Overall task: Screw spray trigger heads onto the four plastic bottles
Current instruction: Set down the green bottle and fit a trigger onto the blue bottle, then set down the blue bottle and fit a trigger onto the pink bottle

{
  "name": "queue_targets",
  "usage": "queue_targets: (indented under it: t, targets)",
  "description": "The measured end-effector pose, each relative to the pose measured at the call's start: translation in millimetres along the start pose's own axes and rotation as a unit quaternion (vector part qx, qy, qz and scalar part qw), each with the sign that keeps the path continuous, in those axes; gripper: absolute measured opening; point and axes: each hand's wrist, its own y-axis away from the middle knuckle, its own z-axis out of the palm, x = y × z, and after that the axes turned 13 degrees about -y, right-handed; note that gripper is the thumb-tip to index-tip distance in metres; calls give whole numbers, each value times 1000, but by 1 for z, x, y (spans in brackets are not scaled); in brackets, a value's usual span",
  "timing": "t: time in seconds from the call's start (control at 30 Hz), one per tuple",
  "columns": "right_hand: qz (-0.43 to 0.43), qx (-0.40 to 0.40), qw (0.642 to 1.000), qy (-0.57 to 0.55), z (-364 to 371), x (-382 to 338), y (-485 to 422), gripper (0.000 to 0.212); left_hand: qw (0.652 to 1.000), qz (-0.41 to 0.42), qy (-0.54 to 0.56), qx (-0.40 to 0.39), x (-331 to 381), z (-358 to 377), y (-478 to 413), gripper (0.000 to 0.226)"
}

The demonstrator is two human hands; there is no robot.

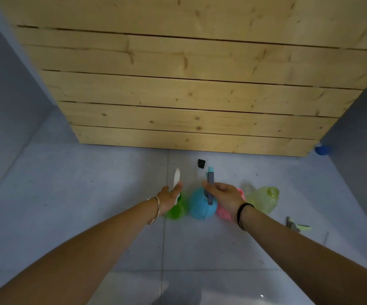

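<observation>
Four plastic bottles stand in a row on the grey tiled floor. My left hand [169, 198] grips the white trigger head [176, 178] on top of the green bottle [176, 211]. My right hand [224, 194] holds the grey and teal trigger head [210, 180] above the blue bottle [201, 204]. A pink bottle [223, 211] sits mostly hidden behind my right wrist. The pale yellow-green bottle [264, 199] at the right end has a bare open neck. A loose grey and yellow trigger head [297, 225] lies on the floor to the right.
A wall of pale wooden planks [189, 95] rises just behind the bottles. A small black piece [201, 164] lies on the floor near the planks. A blue object [322, 149] sits at the planks' right corner. Grey walls close in on both sides.
</observation>
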Motion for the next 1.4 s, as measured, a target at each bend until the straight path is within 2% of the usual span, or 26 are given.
queue_targets:
  t: [0.1,0.27,0.6,0.73,0.97,1.03,1.13,1.3,1.4]
  targets:
    - [6,-8,1000,11,2,5,-2,32,999,0,-36,0,-1,0,-4,86]
    - [5,4,1000,14,5,10,-2,44,1000,2,-27,6,-3,2,-9,85]
    - [-6,-18,997,75,6,10,-9,28,1000,-9,3,11,-3,5,-10,86]
    - [-9,-39,996,78,3,9,-9,47,1000,-7,-8,9,-2,3,-8,87]
    - [-9,-56,997,43,-6,-1,-4,40,999,2,7,49,-1,-11,-4,83]
    - [-24,-26,999,15,-16,-9,-2,37,998,2,17,63,-1,-14,-3,82]
    - [-122,61,981,141,-41,-13,-5,38,996,10,35,78,0,-16,-3,80]
    - [-84,69,973,203,-67,7,-8,33,994,20,51,96,7,-15,-1,77]
    - [-97,91,969,206,-69,15,-7,27,991,14,64,114,15,-16,3,75]
